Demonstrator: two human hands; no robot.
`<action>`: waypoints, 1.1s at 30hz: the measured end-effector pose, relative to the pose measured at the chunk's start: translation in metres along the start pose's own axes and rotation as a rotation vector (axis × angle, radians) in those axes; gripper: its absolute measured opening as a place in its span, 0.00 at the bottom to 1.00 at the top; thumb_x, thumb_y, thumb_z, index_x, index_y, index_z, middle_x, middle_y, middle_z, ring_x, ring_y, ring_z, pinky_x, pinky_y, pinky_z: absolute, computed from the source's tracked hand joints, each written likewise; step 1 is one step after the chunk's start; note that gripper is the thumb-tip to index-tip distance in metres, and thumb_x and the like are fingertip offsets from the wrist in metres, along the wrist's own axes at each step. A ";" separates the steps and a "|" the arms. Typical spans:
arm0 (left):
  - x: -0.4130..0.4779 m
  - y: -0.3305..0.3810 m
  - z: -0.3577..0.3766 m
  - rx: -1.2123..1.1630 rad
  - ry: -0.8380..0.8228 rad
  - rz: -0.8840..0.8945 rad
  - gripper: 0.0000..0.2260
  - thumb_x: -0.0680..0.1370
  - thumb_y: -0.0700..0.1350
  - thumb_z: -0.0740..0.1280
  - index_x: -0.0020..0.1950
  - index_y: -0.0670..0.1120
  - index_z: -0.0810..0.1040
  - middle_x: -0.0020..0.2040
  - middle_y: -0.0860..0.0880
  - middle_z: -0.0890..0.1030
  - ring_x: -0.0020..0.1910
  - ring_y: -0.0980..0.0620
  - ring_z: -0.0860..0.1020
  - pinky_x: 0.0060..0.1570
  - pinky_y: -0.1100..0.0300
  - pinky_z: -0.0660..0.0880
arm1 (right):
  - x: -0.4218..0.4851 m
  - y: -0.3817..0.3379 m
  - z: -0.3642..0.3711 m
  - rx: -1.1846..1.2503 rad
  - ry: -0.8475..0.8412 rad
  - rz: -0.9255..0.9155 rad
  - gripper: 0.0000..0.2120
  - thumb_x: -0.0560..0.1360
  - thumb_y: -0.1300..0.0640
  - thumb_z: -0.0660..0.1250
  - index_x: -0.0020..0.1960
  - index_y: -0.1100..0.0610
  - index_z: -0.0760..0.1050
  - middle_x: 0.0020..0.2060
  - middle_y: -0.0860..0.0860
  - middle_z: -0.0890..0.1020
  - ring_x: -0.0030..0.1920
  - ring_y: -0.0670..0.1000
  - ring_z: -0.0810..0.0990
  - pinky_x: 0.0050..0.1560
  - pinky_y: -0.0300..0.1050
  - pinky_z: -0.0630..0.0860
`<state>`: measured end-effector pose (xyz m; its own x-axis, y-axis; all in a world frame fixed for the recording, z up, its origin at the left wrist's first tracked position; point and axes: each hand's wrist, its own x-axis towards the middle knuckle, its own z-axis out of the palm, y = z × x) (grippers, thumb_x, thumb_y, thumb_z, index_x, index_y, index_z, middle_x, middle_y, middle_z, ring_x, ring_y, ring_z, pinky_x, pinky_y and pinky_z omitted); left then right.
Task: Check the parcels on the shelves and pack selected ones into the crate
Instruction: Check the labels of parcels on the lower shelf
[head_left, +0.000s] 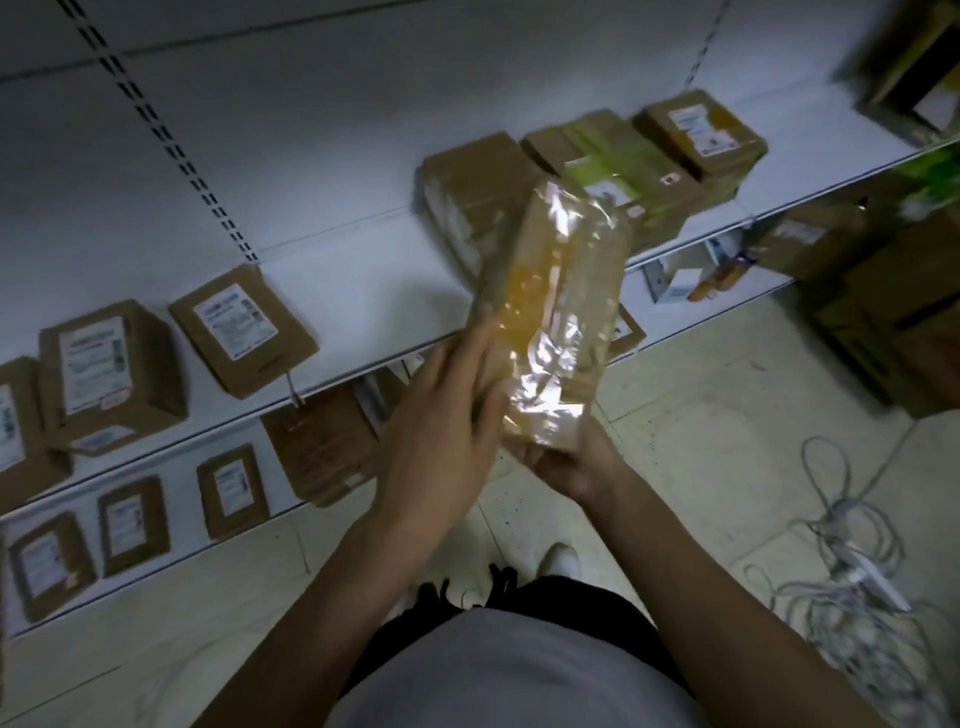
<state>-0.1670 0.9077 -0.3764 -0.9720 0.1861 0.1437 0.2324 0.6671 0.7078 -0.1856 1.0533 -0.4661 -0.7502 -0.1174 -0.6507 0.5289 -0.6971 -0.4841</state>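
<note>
I hold a long cardboard parcel (550, 312) wrapped in shiny clear tape, with a yellow patch on its face, upright in front of the white shelves. My right hand (566, 457) grips its lower end from beneath. My left hand (441, 415) lies flat against its left side, fingers straight. More brown labelled parcels (111, 364) sit on the upper shelf (363, 291); several smaller ones (234, 488) stand on the lower shelf. No crate is in view.
A stack of brown boxes (654, 156), one with green tape, sits on the shelf behind the held parcel. Large cartons (893, 322) stand on the floor at right. A tangle of white cable with a power strip (852, 582) lies on the tiled floor.
</note>
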 end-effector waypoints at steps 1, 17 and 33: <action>0.003 0.000 0.006 -0.067 0.043 -0.043 0.24 0.81 0.50 0.58 0.76 0.57 0.56 0.69 0.51 0.67 0.62 0.54 0.71 0.52 0.59 0.73 | -0.002 -0.013 -0.006 -0.076 0.045 -0.086 0.09 0.80 0.59 0.58 0.53 0.57 0.76 0.52 0.56 0.82 0.50 0.54 0.81 0.51 0.53 0.79; 0.000 0.029 0.118 -1.156 0.189 -0.898 0.14 0.83 0.50 0.53 0.47 0.48 0.77 0.40 0.53 0.84 0.43 0.54 0.82 0.43 0.58 0.77 | -0.088 -0.064 -0.008 -1.556 -0.051 -1.397 0.12 0.73 0.49 0.66 0.54 0.51 0.81 0.52 0.47 0.81 0.53 0.50 0.72 0.53 0.48 0.65; 0.018 -0.083 0.065 -1.182 0.644 -0.964 0.13 0.78 0.35 0.63 0.62 0.42 0.75 0.49 0.44 0.82 0.47 0.46 0.80 0.45 0.51 0.78 | 0.012 -0.070 0.004 -1.493 -0.391 -0.732 0.23 0.75 0.52 0.64 0.70 0.52 0.69 0.65 0.49 0.75 0.63 0.50 0.74 0.63 0.47 0.73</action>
<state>-0.2014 0.9029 -0.4779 -0.6578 -0.4549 -0.6003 -0.2869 -0.5855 0.7582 -0.2327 1.0979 -0.4378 -0.9119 -0.4105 0.0008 -0.2306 0.5106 -0.8283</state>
